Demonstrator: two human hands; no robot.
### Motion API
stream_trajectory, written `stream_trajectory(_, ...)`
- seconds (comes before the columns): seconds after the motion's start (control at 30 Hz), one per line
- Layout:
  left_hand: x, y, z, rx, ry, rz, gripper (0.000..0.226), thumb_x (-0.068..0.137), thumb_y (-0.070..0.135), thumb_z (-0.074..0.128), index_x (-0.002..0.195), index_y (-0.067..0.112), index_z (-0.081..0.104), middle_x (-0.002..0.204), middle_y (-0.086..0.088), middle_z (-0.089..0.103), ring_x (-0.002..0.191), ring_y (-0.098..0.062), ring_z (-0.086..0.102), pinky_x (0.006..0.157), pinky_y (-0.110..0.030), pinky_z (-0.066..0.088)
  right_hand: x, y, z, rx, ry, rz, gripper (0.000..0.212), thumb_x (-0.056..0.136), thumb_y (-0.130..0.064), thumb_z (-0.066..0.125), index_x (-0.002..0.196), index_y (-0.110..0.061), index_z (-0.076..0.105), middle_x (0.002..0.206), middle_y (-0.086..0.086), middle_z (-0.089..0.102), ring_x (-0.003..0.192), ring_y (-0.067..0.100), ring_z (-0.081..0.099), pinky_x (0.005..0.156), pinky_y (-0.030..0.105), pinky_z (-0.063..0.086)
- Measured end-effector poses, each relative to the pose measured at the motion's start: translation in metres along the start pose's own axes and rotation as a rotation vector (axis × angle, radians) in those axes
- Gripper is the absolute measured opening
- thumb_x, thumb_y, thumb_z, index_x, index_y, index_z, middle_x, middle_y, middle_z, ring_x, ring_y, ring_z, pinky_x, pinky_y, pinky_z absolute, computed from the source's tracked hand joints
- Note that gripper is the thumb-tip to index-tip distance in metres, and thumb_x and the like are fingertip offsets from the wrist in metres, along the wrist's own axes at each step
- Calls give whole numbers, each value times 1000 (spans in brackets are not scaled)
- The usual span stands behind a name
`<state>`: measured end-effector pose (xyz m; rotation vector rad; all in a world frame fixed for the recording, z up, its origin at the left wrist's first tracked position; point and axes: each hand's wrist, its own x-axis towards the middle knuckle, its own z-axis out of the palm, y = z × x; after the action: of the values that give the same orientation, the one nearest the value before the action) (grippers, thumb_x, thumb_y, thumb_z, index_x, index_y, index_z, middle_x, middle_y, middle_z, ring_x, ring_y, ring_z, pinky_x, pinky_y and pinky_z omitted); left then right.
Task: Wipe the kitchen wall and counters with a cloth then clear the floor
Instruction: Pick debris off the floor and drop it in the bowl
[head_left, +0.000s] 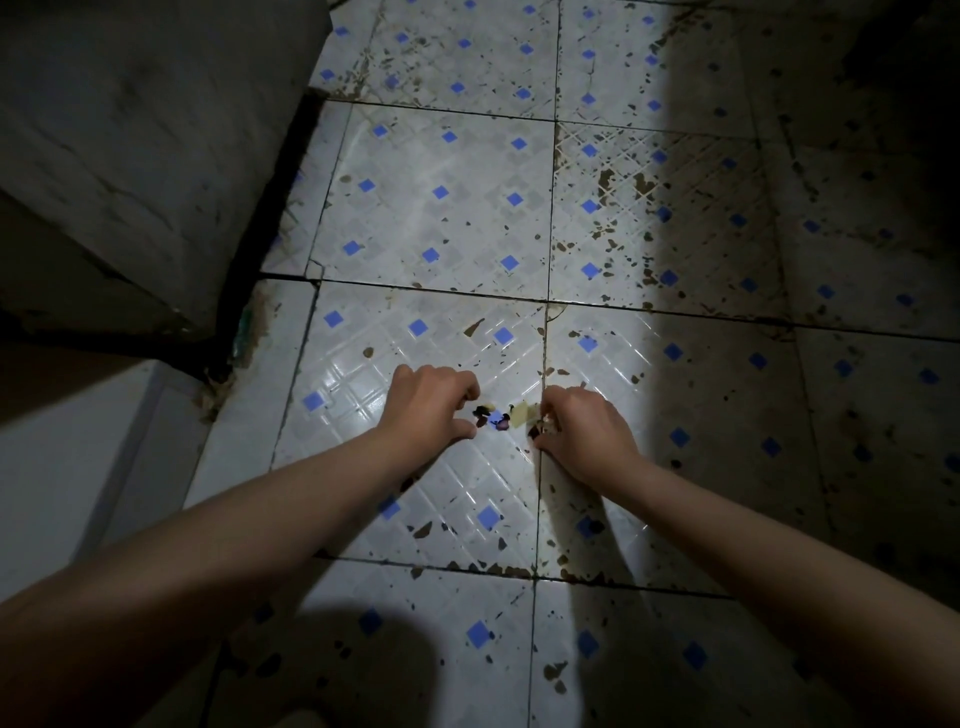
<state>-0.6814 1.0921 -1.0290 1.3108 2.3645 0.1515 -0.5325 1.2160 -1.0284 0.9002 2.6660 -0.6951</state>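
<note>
Your left hand (434, 408) is curled, empty; your right hand (584, 428) seems to pinch a scrap. Between them, light, flimsy scraps (501, 415) lie on the tiled floor (441, 218). Pinch each by its edge; they may tear.

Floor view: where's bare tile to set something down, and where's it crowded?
Cleanest patch: the tile beyond both hands, bordered by the grey wall on the left and the stained tile on the right. Crowded: scraps between the left hand and the right hand; dark specks all along the right.
</note>
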Motion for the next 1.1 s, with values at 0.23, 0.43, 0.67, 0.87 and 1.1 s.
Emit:
stream_trajectory(0.23,-1,5,-2,-150,15,-7,37,73,28,78,107,23,63,92,8,64,85,-11,59,90,-31,43,7,-8,3,145,-9,-6,12,79,-11,69,90,-11,65,86,4,65,81,21,60,76,40,55)
stream_trajectory(0.43,0,-13,-6,-116,70,-76,37,72,37,77,104,23,64,94,7,66,89,-12,60,92,-35,43,9,2,-5,137,7,42,19,75,-22,77,79,-14,60,82,-1,63,76,16,58,70,33,53)
stream_trajectory(0.67,-2,-5,1,-33,61,-17,26,86,32,64,111,24,69,107,5,70,100,-16,60,91,-32,33,7,6,-3,95,-39,70,14,81,-25,72,81,-14,64,82,3,65,80,20,60,74,37,54)
stream_trajectory(0.87,-6,2,1,-177,60,20,29,79,23,73,108,20,70,100,1,71,94,-17,61,84,-27,42,14,-10,-3,104,-10,9,20,77,-24,74,88,-12,62,86,2,61,81,19,56,70,34,49)
stream_trajectory(1.1,-4,3,-2,-147,-2,8,58,72,35,78,125,21,57,113,-1,62,101,-19,57,84,-28,44,17,-6,-7,-5,-69,-76,50,73,-24,77,119,-24,59,108,5,52,96,24,54,80,35,48)
